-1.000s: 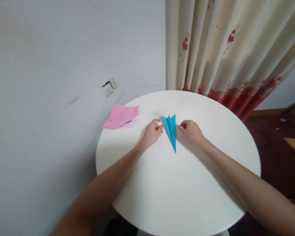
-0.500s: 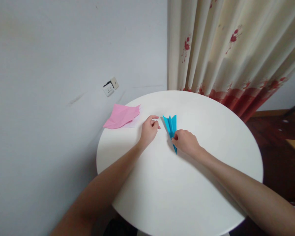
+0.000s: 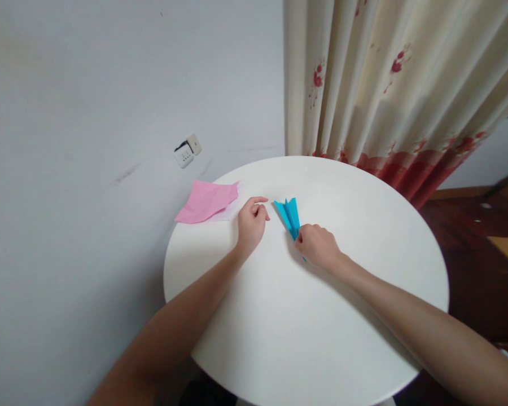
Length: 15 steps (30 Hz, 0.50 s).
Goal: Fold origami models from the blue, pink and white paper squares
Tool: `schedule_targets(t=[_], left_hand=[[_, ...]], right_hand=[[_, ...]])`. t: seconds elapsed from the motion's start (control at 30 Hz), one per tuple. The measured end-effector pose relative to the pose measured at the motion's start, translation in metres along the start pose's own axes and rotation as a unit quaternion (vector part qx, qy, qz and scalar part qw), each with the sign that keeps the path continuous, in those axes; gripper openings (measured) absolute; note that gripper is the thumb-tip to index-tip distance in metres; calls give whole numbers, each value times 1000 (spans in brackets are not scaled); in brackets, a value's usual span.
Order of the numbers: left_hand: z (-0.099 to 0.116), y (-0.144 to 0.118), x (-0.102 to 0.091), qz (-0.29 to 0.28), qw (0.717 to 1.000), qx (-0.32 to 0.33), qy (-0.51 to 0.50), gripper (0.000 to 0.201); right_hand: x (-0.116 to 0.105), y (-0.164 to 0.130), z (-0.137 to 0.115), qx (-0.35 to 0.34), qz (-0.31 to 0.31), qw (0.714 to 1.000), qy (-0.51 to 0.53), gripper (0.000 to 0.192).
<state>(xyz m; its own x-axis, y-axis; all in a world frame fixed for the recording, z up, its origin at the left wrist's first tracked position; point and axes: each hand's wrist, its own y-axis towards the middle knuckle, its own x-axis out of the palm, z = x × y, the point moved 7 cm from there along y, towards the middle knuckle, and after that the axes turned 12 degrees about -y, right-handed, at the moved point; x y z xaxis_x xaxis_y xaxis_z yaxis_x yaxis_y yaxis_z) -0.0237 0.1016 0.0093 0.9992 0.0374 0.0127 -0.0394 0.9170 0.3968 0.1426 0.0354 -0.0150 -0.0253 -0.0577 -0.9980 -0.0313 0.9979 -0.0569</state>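
A blue paper plane lies on the round white table, its tail fanned toward the far side. My right hand covers the plane's near part and grips it with closed fingers. My left hand rests on the table a little to the left of the plane, apart from it, fingers loosely curled and holding nothing.
A folded pink paper lies at the table's far left edge. A wall socket sits on the grey wall behind. A cream curtain with red flowers hangs behind the table. Dark wooden floor shows on the right.
My right hand moved from beside the blue plane onto its near part and took hold of it. My left hand let go of the plane and drew slightly left.
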Motion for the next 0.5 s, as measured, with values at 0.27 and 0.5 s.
schedule_targets(t=[0.27,0.5], left_hand=[[-2,-1,1,-7,1000,-1,0,26],[0,0,4,-10,1000,-7,2,25]], right_hand=[[-6,18,34,48,43,998,-7,25],[-18,47,96,164,93,982,-16,32]])
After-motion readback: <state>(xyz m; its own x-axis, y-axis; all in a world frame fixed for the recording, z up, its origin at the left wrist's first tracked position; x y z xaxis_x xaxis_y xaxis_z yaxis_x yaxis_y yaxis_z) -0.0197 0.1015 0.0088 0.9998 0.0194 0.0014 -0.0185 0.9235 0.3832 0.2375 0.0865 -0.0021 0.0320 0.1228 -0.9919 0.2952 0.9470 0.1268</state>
